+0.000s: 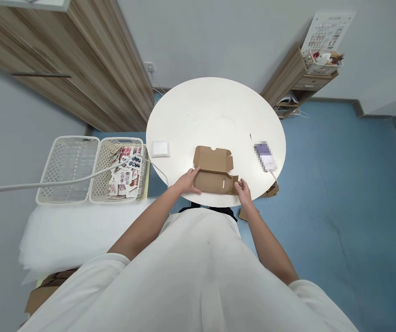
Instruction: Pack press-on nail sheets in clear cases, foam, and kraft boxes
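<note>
A brown cardboard box (213, 181) lies near the front edge of the round white table (219, 99). Its lid (213, 159) is folded back, away from my body, with small side flaps standing out. My left hand (187, 181) grips the left end of the box, thumb at the front edge and fingers at the back wall. At the other end, my right hand (244, 191) pinches the right end flap (235, 184). A small white strip shows on the box's inside, towards the right.
On the table's left lies a white packet (160, 149); on its right, a blurred phone-like object (265, 157) with a cable. Two plastic baskets, one with printed cards (125, 177), one with clear packs (69, 168), stand left. A white cable (80, 180) crosses over them.
</note>
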Available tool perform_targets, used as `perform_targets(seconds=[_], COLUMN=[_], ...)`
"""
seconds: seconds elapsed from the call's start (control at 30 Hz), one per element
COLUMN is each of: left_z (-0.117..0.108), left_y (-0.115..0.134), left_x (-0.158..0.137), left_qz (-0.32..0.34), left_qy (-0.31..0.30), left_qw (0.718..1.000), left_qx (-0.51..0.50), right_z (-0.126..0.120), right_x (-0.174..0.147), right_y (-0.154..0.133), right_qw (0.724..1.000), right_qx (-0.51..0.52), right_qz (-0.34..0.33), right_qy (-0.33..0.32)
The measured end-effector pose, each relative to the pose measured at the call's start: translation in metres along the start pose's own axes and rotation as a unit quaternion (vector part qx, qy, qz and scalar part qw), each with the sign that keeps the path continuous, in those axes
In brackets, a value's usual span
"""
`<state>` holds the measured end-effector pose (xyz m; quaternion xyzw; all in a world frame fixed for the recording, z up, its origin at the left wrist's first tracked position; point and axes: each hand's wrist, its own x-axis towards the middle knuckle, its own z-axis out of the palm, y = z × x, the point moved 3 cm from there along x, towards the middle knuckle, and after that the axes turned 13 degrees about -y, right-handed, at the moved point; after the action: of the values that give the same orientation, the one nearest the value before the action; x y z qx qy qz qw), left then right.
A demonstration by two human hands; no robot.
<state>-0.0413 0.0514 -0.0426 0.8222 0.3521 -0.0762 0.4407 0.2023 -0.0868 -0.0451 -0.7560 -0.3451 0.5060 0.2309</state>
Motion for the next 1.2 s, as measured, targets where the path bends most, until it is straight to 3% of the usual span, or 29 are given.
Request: perform_targets(seconds=[0.1, 0.27, 0.37, 0.47, 0.57, 0.67, 0.97, 1.2], left_z=[0.0, 0.0, 0.002, 0.005, 0.008, 0.01, 0.019, 0.033], left_y=[-0.001, 0.002, 0.004, 0.008, 0.011, 0.013, 0.019, 0.034], left_x=[0.001, 0.002, 0.002, 0.001, -0.001, -0.001, 0.016, 0.008], left_qz=[0.004, -0.004, -0.001, 0.001, 0.0, -0.002, -0.014, 0.002], left_qy=[0.001, -0.013, -0.012, -0.003, 0.003, 0.01, 0.018, 0.023], left_qw=[1.0, 1.0, 1.0, 1.0, 1.0, 1.0, 0.999, 0.994], left_qx=[-0.011, -0.003, -0.001, -0.006, -0.017, -0.019, -0.033, -0.11], right_z=[0.006, 0.012, 0.016, 0.019, 0.022, 0.025, 0.012, -0.003], right_x=[0.001, 0.004, 0.006, 0.01, 0.015, 0.019, 0.025, 0.011], right_y=[0.002, -0.014, -0.026, -0.033, -0.033, -0.034, -0.043, -0.033], right_qw=[0.993, 0.984, 0.993, 0.998, 0.98, 0.957, 0.937, 0.954], right_qx=[0.118, 0.172, 0.106, -0.051, -0.196, -0.278, -0.331, -0.274], right_qz=[0.002, -0.034, -0.044, -0.023, 0.045, 0.084, 0.113, 0.122], right_qy=[-0.013, -0.02, -0.038, -0.018, -0.006, -0.02, 0.011, 0.027])
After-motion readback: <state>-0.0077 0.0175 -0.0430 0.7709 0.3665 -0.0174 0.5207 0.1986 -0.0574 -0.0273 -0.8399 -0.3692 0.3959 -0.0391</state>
